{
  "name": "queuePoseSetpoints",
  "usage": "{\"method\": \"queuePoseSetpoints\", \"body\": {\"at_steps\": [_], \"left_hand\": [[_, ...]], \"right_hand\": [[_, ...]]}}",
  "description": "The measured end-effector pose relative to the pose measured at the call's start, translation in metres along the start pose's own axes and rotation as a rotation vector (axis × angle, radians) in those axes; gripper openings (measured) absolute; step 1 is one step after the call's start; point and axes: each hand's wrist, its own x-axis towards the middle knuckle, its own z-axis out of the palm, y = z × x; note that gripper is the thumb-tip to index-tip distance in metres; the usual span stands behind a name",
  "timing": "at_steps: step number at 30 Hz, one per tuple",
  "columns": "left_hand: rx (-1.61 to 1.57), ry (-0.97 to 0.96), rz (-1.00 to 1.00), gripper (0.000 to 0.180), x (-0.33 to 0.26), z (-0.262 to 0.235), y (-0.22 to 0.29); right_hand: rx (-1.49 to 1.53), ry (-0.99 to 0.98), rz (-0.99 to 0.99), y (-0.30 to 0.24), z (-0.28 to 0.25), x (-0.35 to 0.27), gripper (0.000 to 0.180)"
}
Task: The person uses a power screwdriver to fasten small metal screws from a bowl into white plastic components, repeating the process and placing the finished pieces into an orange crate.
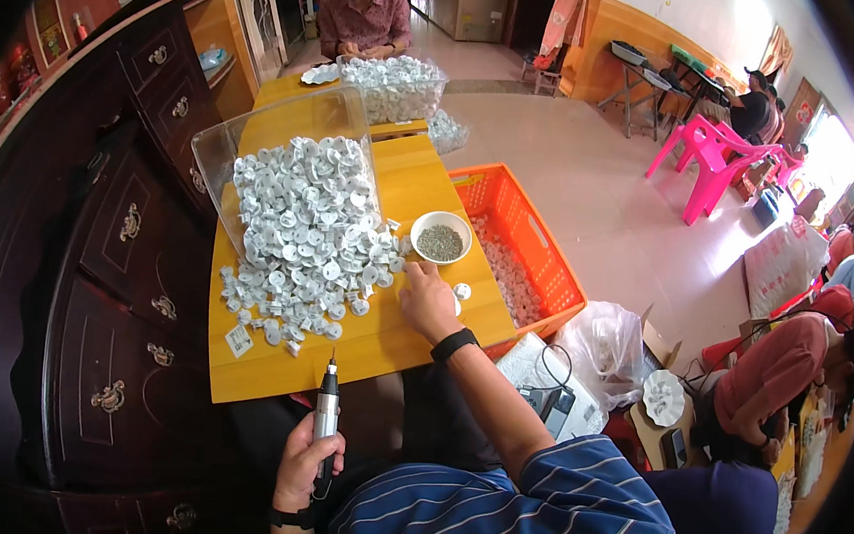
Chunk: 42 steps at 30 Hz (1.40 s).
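My left hand (pixel 309 461) is wrapped round an electric screwdriver (pixel 327 415), silver and black, held upright with its bit pointing up past the table's near edge. Over the yellow table (pixel 484 307), my right hand (pixel 428 301) has its fingers bent together just below a white bowl (pixel 440 238) of small metal screws (pixel 439 243). Whatever its fingertips hold is hidden. Left of that hand spreads a large heap of white round plastic parts (pixel 300 217), spilling from a tipped clear plastic bin (pixel 216 165). One loose white part (pixel 461 291) lies right beside my right hand.
An orange crate (pixel 552 277) with more parts stands against the table's right side. Dark drawers (pixel 96 271) rise close on the left. Across the table a person (pixel 364 16) sits by another full clear bin (pixel 396 89). Pink chairs (pixel 706 159) and other people are at right.
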Motion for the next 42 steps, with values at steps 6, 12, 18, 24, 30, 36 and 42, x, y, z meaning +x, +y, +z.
{"method": "queuePoseSetpoints", "body": {"at_steps": [6, 12, 18, 24, 30, 36, 42], "left_hand": [[0.004, 0.000, 0.009, 0.043, -0.001, -0.003, 0.001], [0.000, 0.013, -0.008, 0.041, -0.001, -0.003, 0.002], [-0.001, -0.003, -0.012, 0.042, 0.001, -0.005, 0.001], [0.018, 0.003, 0.001, 0.046, -0.001, -0.007, 0.001], [-0.013, 0.001, 0.004, 0.038, -0.004, -0.007, 0.002], [-0.011, 0.017, -0.012, 0.038, -0.007, -0.005, 0.000], [-0.025, -0.001, 0.002, 0.036, -0.007, -0.004, 0.001]], "right_hand": [[-0.071, 0.022, 0.037, 0.005, 0.006, 0.006, 0.032], [-0.146, 0.022, 0.022, 0.010, 0.010, 0.008, 0.018], [-0.140, -0.058, -0.006, 0.015, 0.010, 0.006, 0.015], [-0.060, -0.045, -0.063, -0.002, 0.006, -0.007, 0.019], [-0.115, -0.015, -0.036, -0.003, 0.009, -0.010, 0.016], [-0.082, -0.064, -0.034, 0.004, 0.010, -0.011, 0.016], [0.767, -0.262, 0.254, -0.008, -0.001, -0.015, 0.015]]}}
